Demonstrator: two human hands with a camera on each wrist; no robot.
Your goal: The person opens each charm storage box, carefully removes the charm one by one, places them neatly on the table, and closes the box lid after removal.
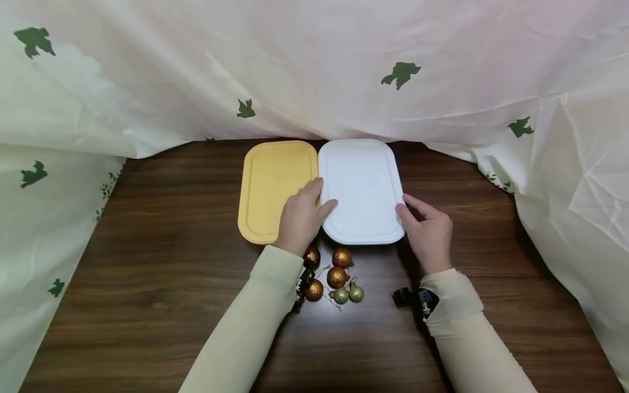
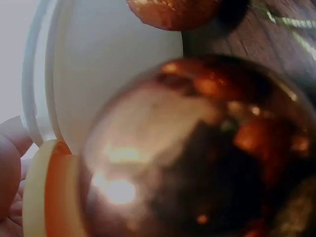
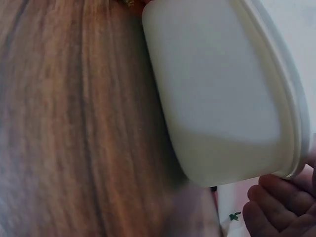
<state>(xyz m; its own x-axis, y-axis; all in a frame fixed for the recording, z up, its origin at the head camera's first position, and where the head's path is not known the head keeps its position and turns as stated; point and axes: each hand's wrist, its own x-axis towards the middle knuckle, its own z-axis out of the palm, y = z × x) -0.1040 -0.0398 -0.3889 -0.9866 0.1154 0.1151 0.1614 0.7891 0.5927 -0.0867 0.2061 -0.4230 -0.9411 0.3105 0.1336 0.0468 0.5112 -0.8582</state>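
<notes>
A white lidded container [image 1: 362, 188] stands between the two hands, its rim and pale side showing in the right wrist view. My left hand [image 1: 301, 214] reaches over the yellow lidded container [image 1: 260, 191] and grips the white lid's left edge, thumb on top and fingers in the gap between the containers. At the opposite edge my right hand [image 1: 428, 232] pinches the lid, with thumb above and curled fingers [image 3: 276, 202] under the rim. A shiny copper bauble [image 2: 197, 148] fills much of the left wrist view, close under the left wrist.
In front of the containers lie textured copper baubles [image 1: 337, 277] and small gold baubles [image 1: 356, 293] with hanging strings on the dark wooden table [image 1: 162, 262]. A pale cloth [image 1: 314, 65] with green bird shapes hangs behind and along both sides.
</notes>
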